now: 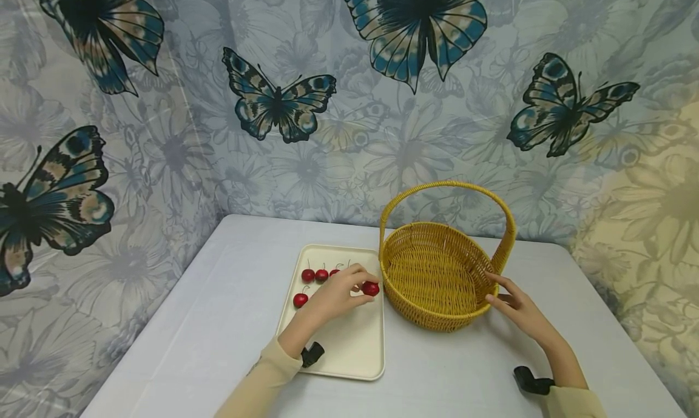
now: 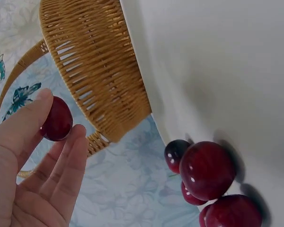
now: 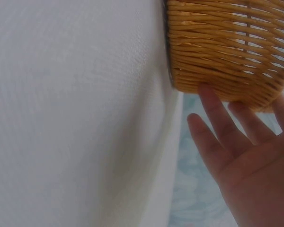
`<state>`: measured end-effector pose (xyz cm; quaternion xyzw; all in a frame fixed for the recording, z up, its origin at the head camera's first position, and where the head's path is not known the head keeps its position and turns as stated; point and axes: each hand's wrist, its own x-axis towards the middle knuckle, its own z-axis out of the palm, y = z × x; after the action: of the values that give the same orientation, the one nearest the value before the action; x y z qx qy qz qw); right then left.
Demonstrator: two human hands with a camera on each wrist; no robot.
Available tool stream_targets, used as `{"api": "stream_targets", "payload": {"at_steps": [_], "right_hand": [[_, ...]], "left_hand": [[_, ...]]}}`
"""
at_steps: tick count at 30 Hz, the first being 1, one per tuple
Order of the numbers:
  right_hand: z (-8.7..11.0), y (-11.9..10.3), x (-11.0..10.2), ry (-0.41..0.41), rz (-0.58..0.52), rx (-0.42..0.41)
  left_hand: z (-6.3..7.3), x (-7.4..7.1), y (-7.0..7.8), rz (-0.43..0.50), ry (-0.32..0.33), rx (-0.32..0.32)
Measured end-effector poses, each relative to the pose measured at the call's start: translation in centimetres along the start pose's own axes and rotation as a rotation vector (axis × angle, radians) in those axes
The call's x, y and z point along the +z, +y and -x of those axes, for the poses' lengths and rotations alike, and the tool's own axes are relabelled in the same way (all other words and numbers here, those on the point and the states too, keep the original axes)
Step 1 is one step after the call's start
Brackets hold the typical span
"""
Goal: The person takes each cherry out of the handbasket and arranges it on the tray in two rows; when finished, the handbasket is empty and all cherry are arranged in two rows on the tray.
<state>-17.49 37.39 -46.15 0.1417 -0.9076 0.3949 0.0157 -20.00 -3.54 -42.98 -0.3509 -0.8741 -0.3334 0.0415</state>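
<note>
In the head view my left hand [image 1: 340, 293] pinches a dark red cherry [image 1: 371, 289] between thumb and fingers, above the right edge of a cream tray [image 1: 349, 357]. The left wrist view shows that cherry [image 2: 58, 119] held clear of the tray's surface. Several more cherries [image 1: 308, 275] lie on the tray, partly hidden behind my left hand. To the right stands a yellow-brown wicker basket [image 1: 437, 278] with a tall arched handle. My right hand [image 1: 521, 312] is at the basket's right side; its spread fingers [image 3: 215, 109] reach the woven wall, and their exact contact is unclear.
A white cloth [image 1: 218, 321] covers the table under the tray and basket. Patterned curtains with butterflies [image 1: 278, 96] hang behind and at both sides. The basket's handle [image 1: 450, 184] rises above its rim. Black straps [image 1: 532, 381] sit at both wrists.
</note>
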Motion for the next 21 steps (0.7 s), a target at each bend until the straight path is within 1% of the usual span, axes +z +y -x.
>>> {"api": "stream_targets", "payload": {"at_steps": [8, 12, 14, 21], "right_hand": [[0.0, 0.0, 0.0, 0.007, -0.001, -0.011], [-0.1, 0.1, 0.0, 0.005, -0.013, -0.013], [-0.1, 0.1, 0.0, 0.001, -0.016, -0.01], [-0.1, 0.2, 0.0, 0.01, -0.008, -0.02]], "left_hand": [[0.2, -0.2, -1.3, -0.141, 0.028, -0.068], [0.3, -0.1, -1.8, -0.189, 0.027, -0.082], [0.4, -0.1, -2.0, -0.201, 0.022, -0.093], [0.6, 0.1, -3.1, -0.184, -0.015, -0.156]]}}
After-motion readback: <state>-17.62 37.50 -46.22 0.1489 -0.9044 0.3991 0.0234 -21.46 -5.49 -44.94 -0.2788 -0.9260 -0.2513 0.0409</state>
